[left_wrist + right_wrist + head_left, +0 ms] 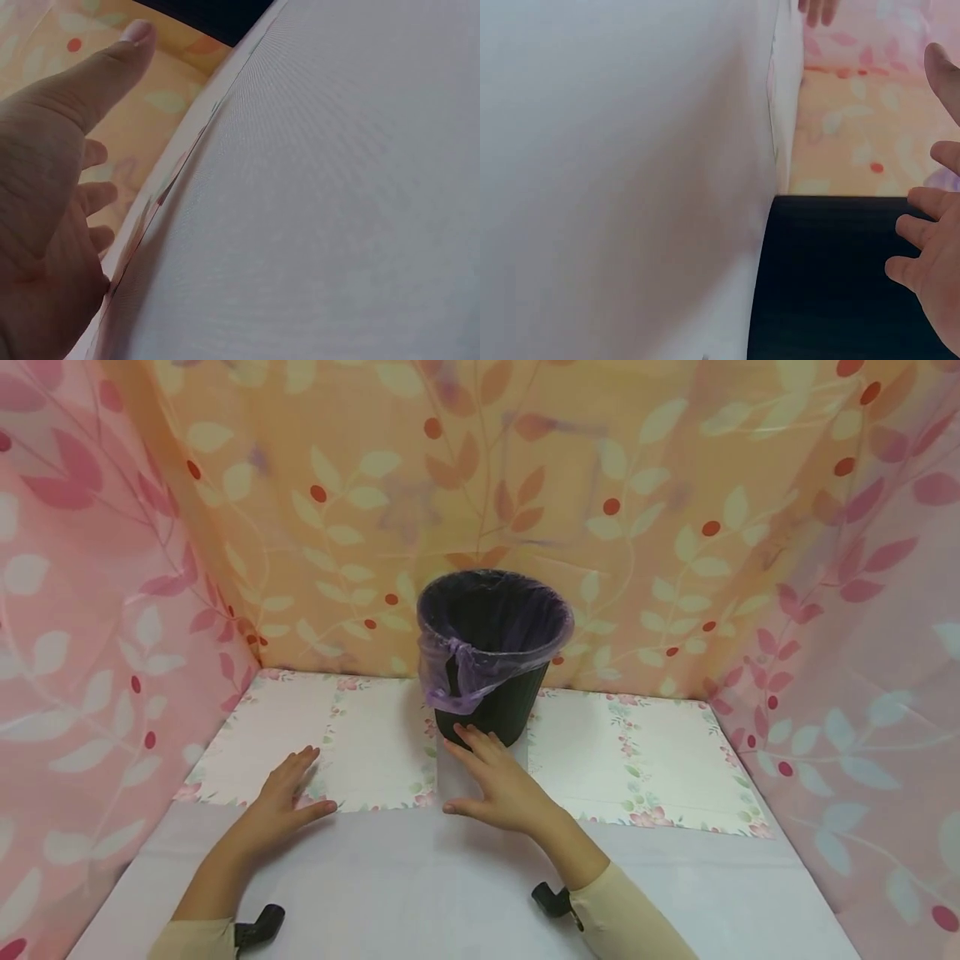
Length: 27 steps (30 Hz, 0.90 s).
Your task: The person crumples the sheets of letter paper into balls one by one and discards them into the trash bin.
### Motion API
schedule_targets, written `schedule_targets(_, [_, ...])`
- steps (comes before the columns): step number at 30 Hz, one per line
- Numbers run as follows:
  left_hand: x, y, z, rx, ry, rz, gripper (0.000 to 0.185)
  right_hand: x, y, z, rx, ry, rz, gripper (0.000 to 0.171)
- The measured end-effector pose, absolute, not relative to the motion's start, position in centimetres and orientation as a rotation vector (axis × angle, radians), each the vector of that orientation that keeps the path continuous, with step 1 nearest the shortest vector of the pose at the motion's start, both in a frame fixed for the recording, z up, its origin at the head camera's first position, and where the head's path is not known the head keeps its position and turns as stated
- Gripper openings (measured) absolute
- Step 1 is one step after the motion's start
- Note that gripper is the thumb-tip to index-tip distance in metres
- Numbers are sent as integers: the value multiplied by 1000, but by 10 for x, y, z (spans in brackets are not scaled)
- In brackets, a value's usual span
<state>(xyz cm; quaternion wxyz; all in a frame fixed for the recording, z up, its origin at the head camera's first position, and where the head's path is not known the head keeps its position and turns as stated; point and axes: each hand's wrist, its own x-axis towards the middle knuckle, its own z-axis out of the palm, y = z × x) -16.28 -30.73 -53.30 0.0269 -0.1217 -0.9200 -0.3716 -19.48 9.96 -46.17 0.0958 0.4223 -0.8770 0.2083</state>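
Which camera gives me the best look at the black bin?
The head view: it shows the bin almost whole, purple bag over its rim, the right hand overlapping just its base. The right wrist view shows only part of its dark side; the left wrist view, a dark patch at the top edge, probably the bin.

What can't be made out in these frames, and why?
Floor of the black bin: head view, lost in the dark interior.
Whether the right hand touches the bin: head view, they overlap.
Most of the bin: left wrist view, cut off by top edge.
Most of the left hand: right wrist view, top edge.
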Motion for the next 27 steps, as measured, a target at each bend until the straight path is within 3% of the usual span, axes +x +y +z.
schedule_targets(14, [-162,-304,-538,-304,-2913,-982,110,-221,49,-467,1278,-2746,735,91])
schedule_targets(27, [-163,-299,-538,-269,-2935,-855,99,-245,17,-481,1215,-2907,885,90])
